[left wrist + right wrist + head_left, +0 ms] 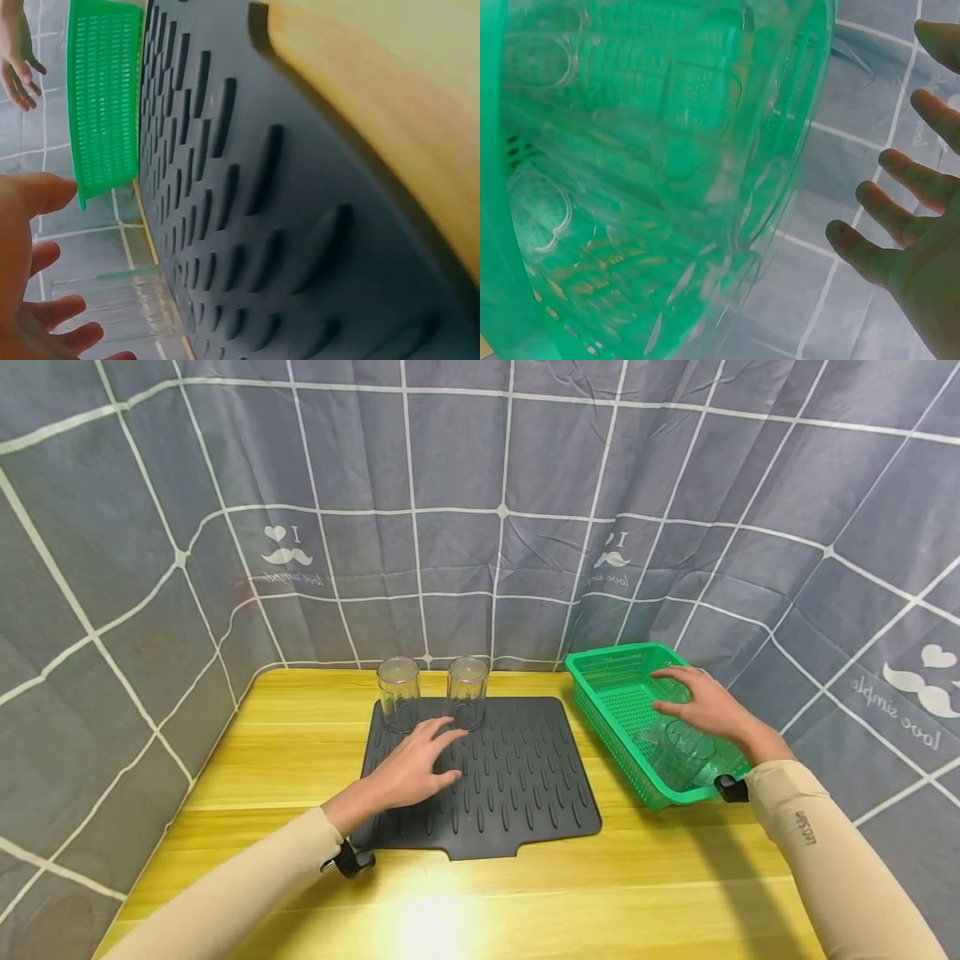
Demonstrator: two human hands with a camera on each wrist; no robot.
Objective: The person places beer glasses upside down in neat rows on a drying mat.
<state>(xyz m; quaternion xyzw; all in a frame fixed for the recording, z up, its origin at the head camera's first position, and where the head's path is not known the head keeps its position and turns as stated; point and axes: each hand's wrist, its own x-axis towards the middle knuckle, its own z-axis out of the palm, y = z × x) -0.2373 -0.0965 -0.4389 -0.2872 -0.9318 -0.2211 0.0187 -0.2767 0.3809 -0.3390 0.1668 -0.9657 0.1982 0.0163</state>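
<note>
Two clear glass mugs stand upright at the back left of a black drying mat: a left glass (399, 695) and a right glass (467, 695). My left hand (414, 767) hovers over the mat (517, 777) just in front of them, fingers spread and holding nothing. Over the green plastic basket (611, 727) is my right hand (705, 702), its fingers apart and nothing between them. Below it, clear glass mugs (675, 752) lie in the basket's near part; in the right wrist view they overlap, so their number is hard to tell.
A yellow wood-grain table (300, 735) carries the mat and, to its right, the basket. Grey curtain (465, 460) with white lines hangs behind and along both sides, close to the table's back edge and the basket.
</note>
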